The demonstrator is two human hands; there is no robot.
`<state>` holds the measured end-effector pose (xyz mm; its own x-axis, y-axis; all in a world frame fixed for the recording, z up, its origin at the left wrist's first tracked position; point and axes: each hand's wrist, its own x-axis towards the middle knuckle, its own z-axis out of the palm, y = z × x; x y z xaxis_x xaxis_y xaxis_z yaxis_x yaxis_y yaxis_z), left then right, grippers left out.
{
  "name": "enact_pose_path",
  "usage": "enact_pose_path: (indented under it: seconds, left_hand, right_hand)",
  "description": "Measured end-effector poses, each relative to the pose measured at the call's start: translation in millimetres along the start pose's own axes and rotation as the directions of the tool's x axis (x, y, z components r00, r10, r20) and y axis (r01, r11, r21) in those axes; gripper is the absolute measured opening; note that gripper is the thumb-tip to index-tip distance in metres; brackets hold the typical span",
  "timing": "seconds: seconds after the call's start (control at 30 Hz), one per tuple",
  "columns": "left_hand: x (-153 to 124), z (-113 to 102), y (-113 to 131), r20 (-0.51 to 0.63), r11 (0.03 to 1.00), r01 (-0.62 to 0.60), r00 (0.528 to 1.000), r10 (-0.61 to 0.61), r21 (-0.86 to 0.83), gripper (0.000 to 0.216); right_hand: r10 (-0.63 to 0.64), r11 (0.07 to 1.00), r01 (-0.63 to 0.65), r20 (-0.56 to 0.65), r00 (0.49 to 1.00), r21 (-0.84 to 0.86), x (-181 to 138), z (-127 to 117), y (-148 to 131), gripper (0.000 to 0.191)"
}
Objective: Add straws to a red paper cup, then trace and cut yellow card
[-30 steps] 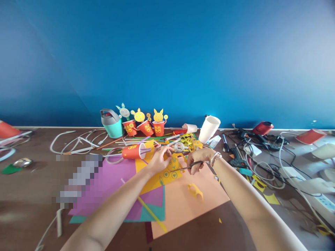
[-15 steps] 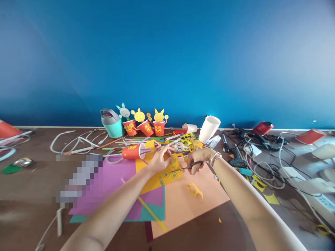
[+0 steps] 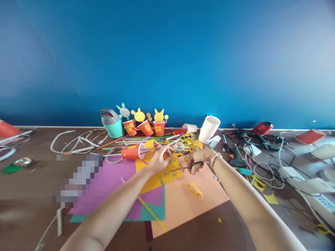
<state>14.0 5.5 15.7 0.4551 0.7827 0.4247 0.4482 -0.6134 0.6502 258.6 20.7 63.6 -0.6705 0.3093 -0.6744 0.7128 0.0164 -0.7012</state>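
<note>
A sheet of yellow paper [image 3: 149, 181] lies over the coloured sheets, with a rabbit face and small heart circles drawn on it. My left hand [image 3: 160, 159] grips this paper near its upper edge, fingers curled over it. My right hand [image 3: 199, 160] is closed round the handles of a pair of scissors [image 3: 195, 164]. Their blades point left across the drawn paper, just below the rabbit face. Beneath the right hand is a peach sheet [image 3: 188, 209], bearing a cut yellow scrap [image 3: 195, 191]. A roll of clear tape [image 3: 179, 146] sits between the hands.
A red paper cup [image 3: 130, 152] lies on purple paper [image 3: 117, 181]. Rabbit-topped cups [image 3: 158, 128] and a teal container [image 3: 112, 125] stand by the blue wall. A white cup [image 3: 209, 129] stands at back right. Glue gun [image 3: 237, 158], cables and a power strip [image 3: 324, 204] crowd the right.
</note>
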Motion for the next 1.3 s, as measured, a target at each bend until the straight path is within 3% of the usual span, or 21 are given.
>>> enact_pose_path:
  seconds: [0.33,0.93,1.3]
  left_hand:
    - [-2,2,-1,-0.007,1.000,0.000,1.000,0.000,0.000,0.029]
    - [1,1,0,-0.051,0.998,0.042,0.998,-0.044,-0.054,0.025]
    - [0,1,-1,-0.056,0.998,0.017,0.998,-0.020,-0.053,0.024]
  right_hand:
    - [-0.031,0.998,0.033,-0.026,0.999,0.050,1,8,7,0.047]
    - [-0.130,0.991,0.127,-0.125,0.984,-0.034,3,22,17,0.032]
    - [-0.094,0.995,0.097,-0.112,0.989,0.016,3,23,0,0.037]
